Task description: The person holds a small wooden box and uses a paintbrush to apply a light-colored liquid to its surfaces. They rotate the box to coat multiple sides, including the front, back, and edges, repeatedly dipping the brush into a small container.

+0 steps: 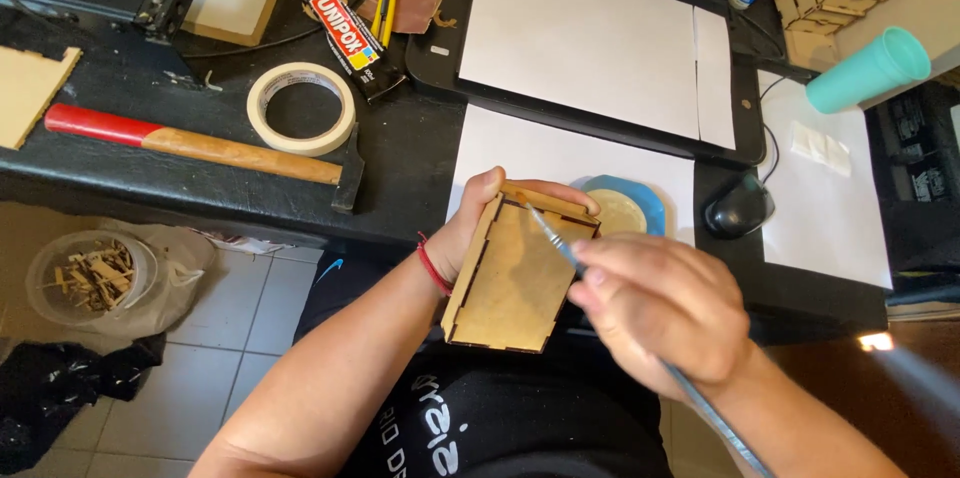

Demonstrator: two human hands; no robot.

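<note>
The fingers of the left hand (470, 228) wrap around the top edge of a small wooden box (515, 273), holding it tilted above the person's lap, just in front of the table (400, 153) edge. The right hand (660, 303), just right of the box, pinches a thin brush (550, 238) whose tip touches the box's upper rim. Just behind the box, a blue dish (640, 200) sits on white paper (530, 153). Right of the box lies a black mouse (738, 208); left of it, well apart, a tape roll (300, 108) and a hammer (200, 146).
</note>
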